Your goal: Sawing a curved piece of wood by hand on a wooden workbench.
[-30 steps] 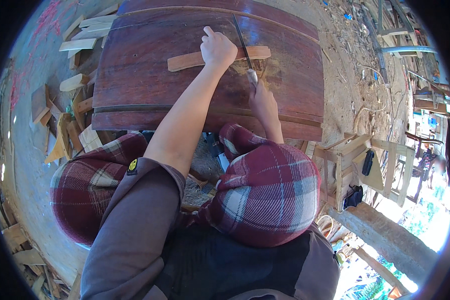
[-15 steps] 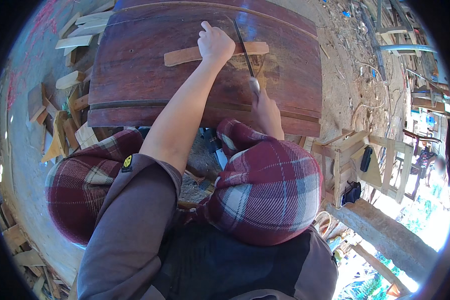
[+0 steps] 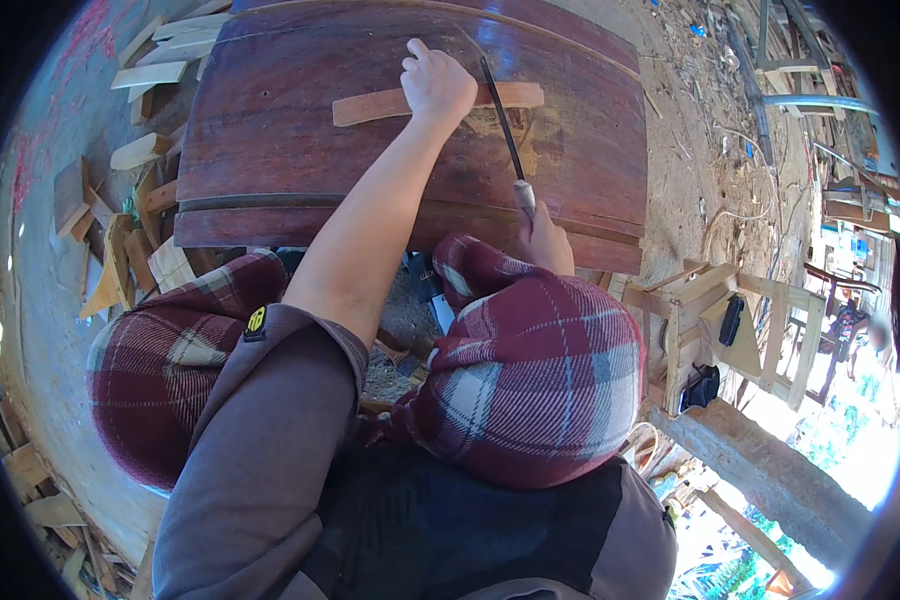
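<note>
A slightly curved strip of reddish-brown wood (image 3: 372,106) lies crosswise on a dark, reddish wooden bench top (image 3: 270,150). My left hand (image 3: 439,88) is closed over the middle of the strip, pressing it down, with the thumb side pointing away to the left. My right hand (image 3: 547,243), near the bench's close edge, grips the pale handle of a long, thin, dark file (image 3: 505,125). The file's blade crosses the strip just right of my left hand, its tip past the far side. How my left fingers sit underneath is hidden.
Wood offcuts (image 3: 140,150) are heaped on the floor left of the bench. To the right stands a pale wooden frame (image 3: 700,290) with dark items on it. My plaid-covered knees (image 3: 540,370) are close to the bench's near edge. Cables and debris litter the right-hand ground.
My right hand has drawn the file back toward me and slightly right across the strip. My left hand stays on the wood, with barely any shift.
</note>
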Demonstrator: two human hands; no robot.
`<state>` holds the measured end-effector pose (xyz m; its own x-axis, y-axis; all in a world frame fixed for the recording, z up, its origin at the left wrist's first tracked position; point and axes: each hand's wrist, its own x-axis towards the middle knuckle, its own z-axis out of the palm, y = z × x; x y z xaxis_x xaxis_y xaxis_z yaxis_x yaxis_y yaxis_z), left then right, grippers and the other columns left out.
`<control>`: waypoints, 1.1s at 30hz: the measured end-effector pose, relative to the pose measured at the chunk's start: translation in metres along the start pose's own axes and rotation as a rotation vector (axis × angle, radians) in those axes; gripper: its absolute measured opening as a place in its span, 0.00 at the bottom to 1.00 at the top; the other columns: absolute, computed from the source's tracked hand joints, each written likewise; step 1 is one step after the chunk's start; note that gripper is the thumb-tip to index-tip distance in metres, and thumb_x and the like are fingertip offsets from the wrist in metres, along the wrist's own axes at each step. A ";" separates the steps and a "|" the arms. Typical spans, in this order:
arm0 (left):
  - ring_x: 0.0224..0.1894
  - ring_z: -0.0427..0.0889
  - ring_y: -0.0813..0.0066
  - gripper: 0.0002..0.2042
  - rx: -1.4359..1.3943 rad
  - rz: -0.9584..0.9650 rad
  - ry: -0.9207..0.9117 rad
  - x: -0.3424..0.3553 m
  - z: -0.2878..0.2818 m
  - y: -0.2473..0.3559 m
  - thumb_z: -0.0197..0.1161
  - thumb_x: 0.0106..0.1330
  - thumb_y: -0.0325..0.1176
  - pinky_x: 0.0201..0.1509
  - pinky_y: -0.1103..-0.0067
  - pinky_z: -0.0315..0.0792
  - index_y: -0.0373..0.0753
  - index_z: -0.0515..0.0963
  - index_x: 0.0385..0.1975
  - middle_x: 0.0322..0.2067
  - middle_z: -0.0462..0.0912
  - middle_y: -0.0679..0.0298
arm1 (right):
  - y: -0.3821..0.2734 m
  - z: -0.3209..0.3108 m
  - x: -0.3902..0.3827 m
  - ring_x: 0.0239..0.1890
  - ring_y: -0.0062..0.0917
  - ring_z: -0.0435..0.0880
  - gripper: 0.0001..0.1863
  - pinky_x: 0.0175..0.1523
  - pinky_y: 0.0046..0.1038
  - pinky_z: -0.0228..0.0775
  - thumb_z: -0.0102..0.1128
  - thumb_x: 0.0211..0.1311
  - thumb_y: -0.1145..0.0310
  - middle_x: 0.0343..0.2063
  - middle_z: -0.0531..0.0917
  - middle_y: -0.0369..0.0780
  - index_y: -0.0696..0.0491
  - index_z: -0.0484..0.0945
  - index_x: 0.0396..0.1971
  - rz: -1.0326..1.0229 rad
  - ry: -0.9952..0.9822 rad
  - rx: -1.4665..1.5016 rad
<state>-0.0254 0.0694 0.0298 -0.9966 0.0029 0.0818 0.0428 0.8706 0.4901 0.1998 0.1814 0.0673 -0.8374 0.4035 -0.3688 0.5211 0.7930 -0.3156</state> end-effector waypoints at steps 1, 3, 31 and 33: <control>0.46 0.77 0.45 0.18 -0.001 0.008 0.025 0.000 0.001 -0.001 0.54 0.56 0.33 0.47 0.64 0.76 0.20 0.75 0.38 0.52 0.65 0.40 | -0.006 0.000 0.002 0.37 0.55 0.80 0.17 0.42 0.51 0.70 0.42 0.70 0.56 0.32 0.81 0.58 0.55 0.68 0.44 -0.009 0.011 0.001; 0.46 0.77 0.46 0.18 0.001 0.031 0.000 0.001 0.001 0.002 0.54 0.56 0.33 0.47 0.64 0.76 0.21 0.75 0.38 0.51 0.66 0.41 | -0.012 0.000 0.019 0.37 0.55 0.80 0.17 0.42 0.51 0.70 0.42 0.70 0.56 0.32 0.81 0.58 0.56 0.68 0.44 -0.013 0.032 0.005; 0.43 0.77 0.52 0.15 0.002 0.123 0.191 -0.016 0.000 0.000 0.57 0.54 0.32 0.40 0.65 0.77 0.28 0.71 0.38 0.44 0.69 0.47 | -0.039 -0.011 0.036 0.34 0.58 0.78 0.16 0.37 0.54 0.67 0.39 0.72 0.57 0.29 0.80 0.59 0.57 0.65 0.40 -0.182 0.200 0.256; 0.44 0.77 0.51 0.16 0.006 0.091 0.144 -0.011 -0.002 0.003 0.57 0.55 0.33 0.41 0.65 0.77 0.28 0.72 0.39 0.44 0.69 0.47 | -0.038 -0.012 0.030 0.32 0.58 0.79 0.15 0.36 0.54 0.68 0.38 0.72 0.57 0.27 0.80 0.58 0.56 0.64 0.39 -0.159 0.224 0.165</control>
<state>-0.0145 0.0709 0.0326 -0.9683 0.0119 0.2496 0.1318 0.8729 0.4697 0.1528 0.1692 0.0780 -0.9164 0.3855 -0.1073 0.3852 0.7771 -0.4978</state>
